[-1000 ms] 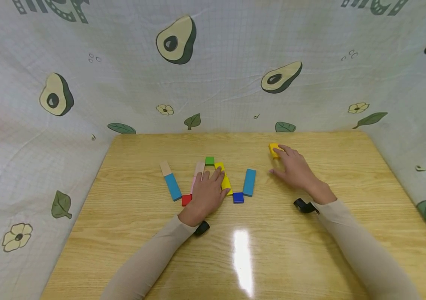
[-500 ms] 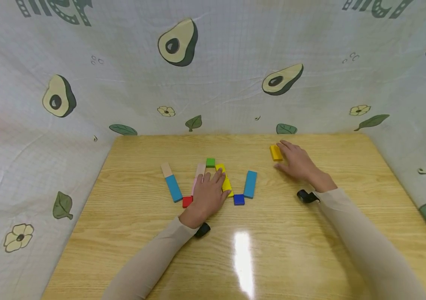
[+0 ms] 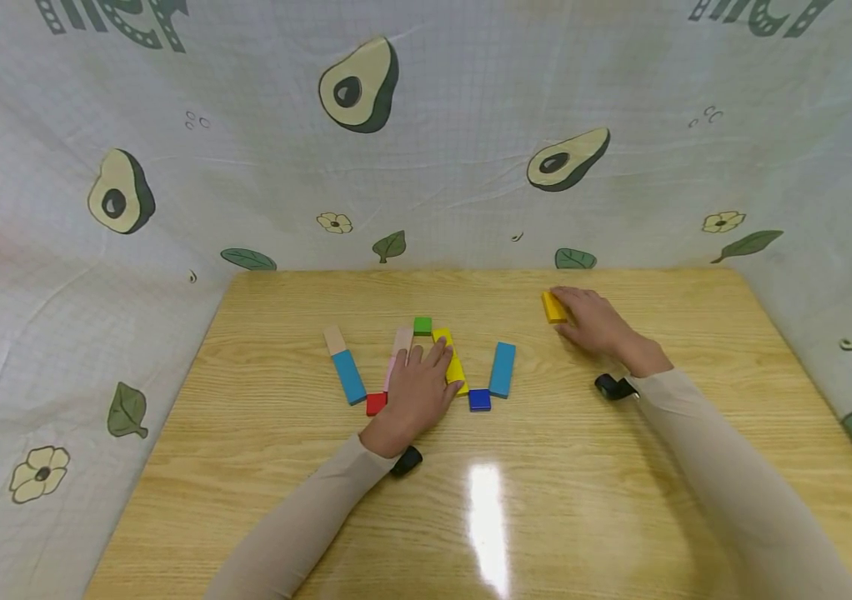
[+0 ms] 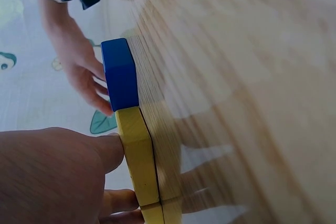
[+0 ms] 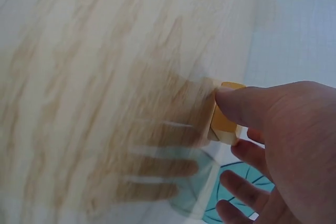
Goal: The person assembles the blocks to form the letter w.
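In the head view, my left hand (image 3: pixel 418 387) lies over the middle of a row of coloured wooden blocks, fingers nearly straight. Its thumb and fingertips touch the yellow blocks (image 3: pixel 458 373), which stand end to end in the left wrist view. A blue block (image 4: pixel 119 74) adjoins their near end. At the far right, my right hand (image 3: pixel 597 323) pinches a yellow-orange block (image 3: pixel 553 307) between thumb and fingers. The right wrist view has the thumb against one side of that yellow-orange block (image 5: pixel 227 114), a fingertip at its lower edge and the other fingers loosely bent.
Left of the left hand are a tan block (image 3: pixel 334 339), a light-blue block (image 3: pixel 349 377), a red block (image 3: pixel 376 404) and pink blocks (image 3: pixel 402 340). A green block (image 3: pixel 423 326) lies behind; another light-blue block (image 3: pixel 503 369) is at right. A patterned cloth (image 3: pixel 456 167) surrounds the wooden table (image 3: pixel 546 500).
My right hand has shifted slightly back from the yellow-orange block, then closed its thumb and fingers on it. My left hand has stayed on the yellow blocks.
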{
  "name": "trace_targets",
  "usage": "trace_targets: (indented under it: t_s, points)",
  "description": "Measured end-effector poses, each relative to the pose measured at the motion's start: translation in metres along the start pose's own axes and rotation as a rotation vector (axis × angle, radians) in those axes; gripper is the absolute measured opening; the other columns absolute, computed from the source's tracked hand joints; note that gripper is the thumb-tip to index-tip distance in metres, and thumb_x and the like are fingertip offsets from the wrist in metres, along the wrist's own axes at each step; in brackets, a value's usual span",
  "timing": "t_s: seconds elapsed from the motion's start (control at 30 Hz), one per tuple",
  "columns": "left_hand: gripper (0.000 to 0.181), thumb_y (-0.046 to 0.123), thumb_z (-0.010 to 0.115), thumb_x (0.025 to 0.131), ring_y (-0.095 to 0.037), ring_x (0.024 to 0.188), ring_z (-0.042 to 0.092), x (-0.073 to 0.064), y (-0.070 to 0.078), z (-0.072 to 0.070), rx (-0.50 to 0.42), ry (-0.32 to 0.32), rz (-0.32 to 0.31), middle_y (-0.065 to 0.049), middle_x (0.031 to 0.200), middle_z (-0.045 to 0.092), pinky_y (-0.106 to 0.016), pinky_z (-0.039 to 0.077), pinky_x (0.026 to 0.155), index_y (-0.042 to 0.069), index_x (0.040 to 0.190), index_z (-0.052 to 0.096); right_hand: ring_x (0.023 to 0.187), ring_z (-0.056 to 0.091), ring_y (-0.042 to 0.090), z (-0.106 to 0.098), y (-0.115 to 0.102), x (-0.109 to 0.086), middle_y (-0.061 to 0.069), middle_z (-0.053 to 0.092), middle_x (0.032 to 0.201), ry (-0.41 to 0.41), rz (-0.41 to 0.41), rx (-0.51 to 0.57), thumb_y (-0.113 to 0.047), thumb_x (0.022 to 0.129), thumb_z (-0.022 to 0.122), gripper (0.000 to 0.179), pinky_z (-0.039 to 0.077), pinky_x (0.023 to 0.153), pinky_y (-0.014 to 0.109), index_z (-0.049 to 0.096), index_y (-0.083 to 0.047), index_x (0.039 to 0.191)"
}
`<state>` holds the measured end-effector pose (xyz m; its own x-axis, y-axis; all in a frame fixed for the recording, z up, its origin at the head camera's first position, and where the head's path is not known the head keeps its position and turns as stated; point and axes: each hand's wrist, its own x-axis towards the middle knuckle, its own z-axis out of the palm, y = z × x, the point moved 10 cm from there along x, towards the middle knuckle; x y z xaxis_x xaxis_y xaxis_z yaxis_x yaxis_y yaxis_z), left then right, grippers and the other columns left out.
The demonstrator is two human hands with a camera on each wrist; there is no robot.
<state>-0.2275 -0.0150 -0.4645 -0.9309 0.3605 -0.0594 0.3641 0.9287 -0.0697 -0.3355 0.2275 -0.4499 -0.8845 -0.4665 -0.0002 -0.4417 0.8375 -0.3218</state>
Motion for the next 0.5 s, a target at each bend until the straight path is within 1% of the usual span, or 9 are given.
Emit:
trace_targets:
  t_s: [0.17, 0.33, 0.5]
  points:
    - [0.064, 0.054, 0.048, 0.110, -0.029, 0.136, 0.050, -0.001, 0.000, -0.001, -0.008, 0.005, 0.000, -0.001, 0.168, 0.042, -0.048, 0.038, 0.113, 0.018, 0.162, 0.046, 0.134, 0.048, 0.055, -0.001, -0.002, 0.000, 0.034, 0.049, 0.151, 0.023, -0.015, -0.008, -0.012, 0.102, 0.070, 0.060, 0.040, 0.110, 0.069, 0.046, 0.012, 0.151]
    - [0.064, 0.055, 0.048, 0.110, -0.029, 0.136, 0.051, -0.001, 0.000, -0.001, -0.004, 0.004, -0.001, -0.001, 0.168, 0.042, -0.048, 0.038, 0.113, 0.018, 0.163, 0.046, 0.128, 0.051, 0.053, 0.000, -0.004, 0.000, 0.033, 0.054, 0.146, 0.031, -0.013, -0.013, -0.015, 0.100, 0.073, 0.060, 0.042, 0.108, 0.067, 0.051, 0.012, 0.149]
    - [0.064, 0.054, 0.047, 0.110, -0.029, 0.135, 0.051, -0.001, 0.000, -0.001, 0.005, 0.007, 0.000, -0.001, 0.168, 0.042, -0.048, 0.039, 0.112, 0.018, 0.163, 0.045, 0.122, 0.055, 0.051, 0.002, -0.012, -0.001, 0.032, 0.058, 0.142, 0.044, -0.025, -0.008, -0.018, 0.100, 0.075, 0.058, 0.045, 0.104, 0.065, 0.055, 0.011, 0.146]
